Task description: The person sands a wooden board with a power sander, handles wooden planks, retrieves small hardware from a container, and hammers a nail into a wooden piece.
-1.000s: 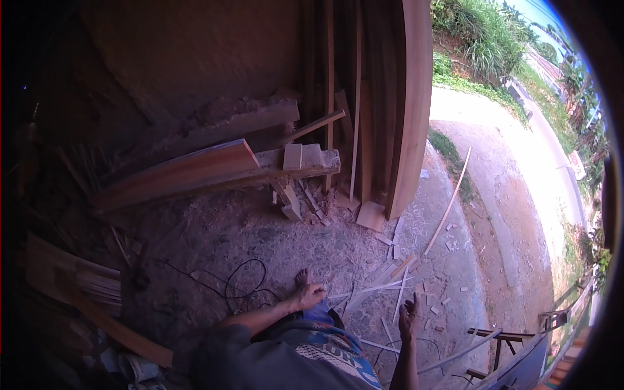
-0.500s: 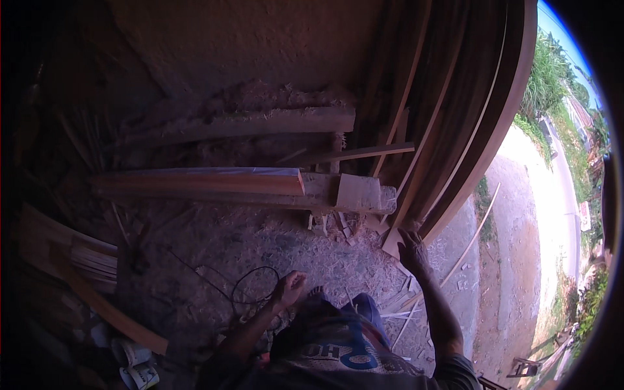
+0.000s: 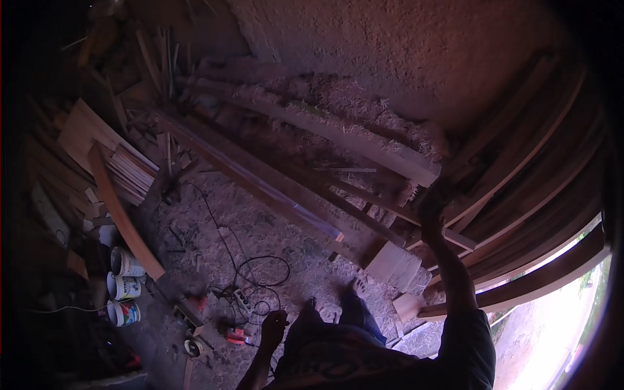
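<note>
My right hand (image 3: 434,203) reaches forward among the wood, close to the end of a thick shavings-covered beam (image 3: 416,166) and a thin wooden strip (image 3: 383,203). It is so dark there that its fingers and any hold cannot be made out. Low in front of my body hangs my left hand (image 3: 274,322), its fingers curled closed with nothing visible in them. Between beam and floor, a long board with a reddish edge (image 3: 260,185) lies along the bench, and a pale flat wood block (image 3: 393,263) sits at the bench's near end.
Tall boards (image 3: 546,195) lean along the right side. Black cable (image 3: 253,266) coils on the shavings-strewn floor near a red tool (image 3: 237,337). At left stand several paint buckets (image 3: 123,286), a curved plank (image 3: 120,214) and stacked boards (image 3: 130,172).
My view has swung left, so the bench now runs diagonally and the buckets show. My right hand has left the leaning boards' lower ends and reached farther forward. The left hand hangs lower.
</note>
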The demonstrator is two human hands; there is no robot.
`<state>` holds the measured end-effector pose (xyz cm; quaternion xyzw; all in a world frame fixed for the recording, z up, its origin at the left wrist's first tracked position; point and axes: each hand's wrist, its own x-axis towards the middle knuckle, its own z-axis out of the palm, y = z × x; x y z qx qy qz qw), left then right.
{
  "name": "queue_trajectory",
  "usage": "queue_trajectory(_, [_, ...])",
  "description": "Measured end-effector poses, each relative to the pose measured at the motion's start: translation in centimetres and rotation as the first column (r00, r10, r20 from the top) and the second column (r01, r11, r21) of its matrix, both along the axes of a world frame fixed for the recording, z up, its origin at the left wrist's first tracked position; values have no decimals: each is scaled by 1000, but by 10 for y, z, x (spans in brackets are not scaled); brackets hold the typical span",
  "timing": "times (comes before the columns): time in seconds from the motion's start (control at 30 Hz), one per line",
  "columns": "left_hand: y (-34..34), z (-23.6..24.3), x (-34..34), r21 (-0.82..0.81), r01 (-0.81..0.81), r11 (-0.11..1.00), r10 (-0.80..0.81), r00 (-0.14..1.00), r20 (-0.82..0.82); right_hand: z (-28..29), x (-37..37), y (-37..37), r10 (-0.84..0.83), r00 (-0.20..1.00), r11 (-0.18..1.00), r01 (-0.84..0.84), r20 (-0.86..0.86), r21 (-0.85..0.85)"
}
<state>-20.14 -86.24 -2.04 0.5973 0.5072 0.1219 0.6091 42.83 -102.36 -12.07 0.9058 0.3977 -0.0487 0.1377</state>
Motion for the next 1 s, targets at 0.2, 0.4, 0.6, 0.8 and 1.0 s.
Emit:
queue_trajectory(0.2, [-40,6,19,-10,-177,984,175,981,-85,18,24,37,122,858,979,-185,-498,-80])
queue_trajectory(0.4, [-26,8,67,44,-151,988,154,985,-82,136,-10,47,-48,120,974,224,-992,-20])
queue_trajectory(0.6, [-11,11,88,153,-183,971,182,983,19,228,-39,15,-56,-93,954,289,-994,-81])
queue_trajectory(0.8, [1,12,105,79,-153,985,146,985,92,228,-63,-12,120,10,917,383,-993,115])
queue_trajectory(1.0, [32,-8,123,174,-202,964,156,957,245,291,-109,7,385,374,875,143,-844,462])
